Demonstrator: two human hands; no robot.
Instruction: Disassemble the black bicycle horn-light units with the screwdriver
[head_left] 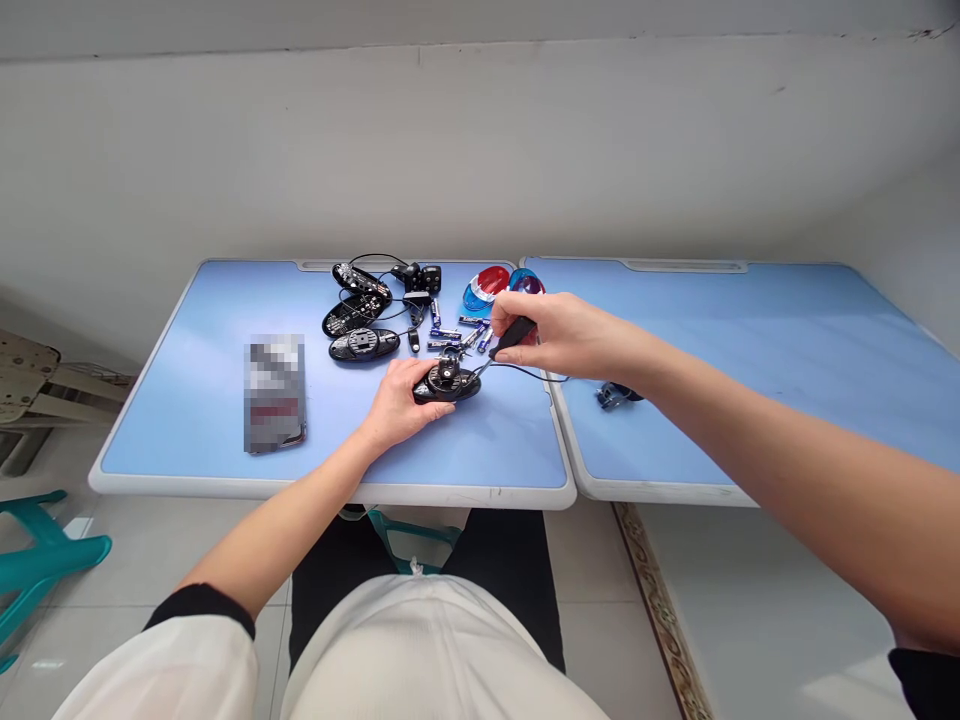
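Note:
My left hand (405,405) grips the left end of a black oval plastic housing (459,386) with a clamp bracket on top, near the front of the blue table. In my right hand (536,335) is a screwdriver (511,338) with a black handle, tilted down to the left. Its tip meets the right part of the housing; the exact contact point is too small to make out. A thin black cable (532,374) runs from the housing to the right, towards a small black-and-metal clamp piece (616,396) partly behind my right forearm.
Behind the housing lie several blue batteries (445,335), opened black housings (358,312) with wires, and red-and-blue translucent covers (487,287). A blurred flat pack or phone (276,393) lies to the left. Two blue tables (172,440) meet at a seam right of my hands.

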